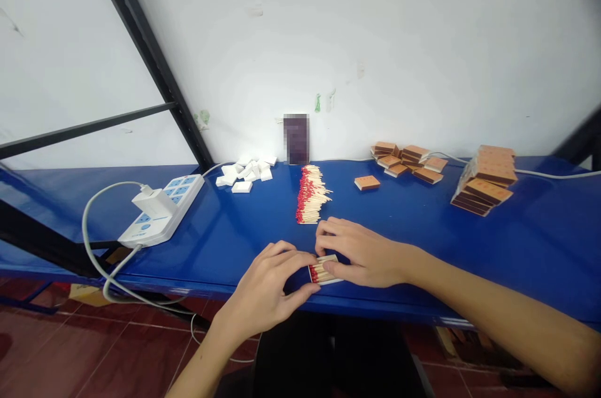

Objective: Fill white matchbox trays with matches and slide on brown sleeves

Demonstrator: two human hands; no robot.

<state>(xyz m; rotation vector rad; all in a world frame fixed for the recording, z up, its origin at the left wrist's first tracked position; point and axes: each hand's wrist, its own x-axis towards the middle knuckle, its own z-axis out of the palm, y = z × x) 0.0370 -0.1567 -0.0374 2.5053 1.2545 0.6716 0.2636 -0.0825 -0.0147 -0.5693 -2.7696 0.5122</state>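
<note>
One small tray point(332, 281) lies near the front edge of the blue table point(389, 210), between the two hands. The matches point(319, 271) inside are partly hidden by the fingers, so I cannot count them. The left hand point(272, 279) has thumb and forefinger bent around the tray's left end, holding it between them. The right hand point(369, 254) is half curled; its thumb lies on the matches, but whether it pinches any, I cannot tell.

Behind the tray is one loose match pile point(310, 194), red heads to the left. One dark object point(296, 139) against the wall is blurred into squares. White pieces point(246, 173) overlap at left, near one power strip point(153, 232) with one adaptor point(154, 203). At right are one single matchbox point(367, 183), one overlapping heap point(408, 161) and one leaning stack point(488, 176).
</note>
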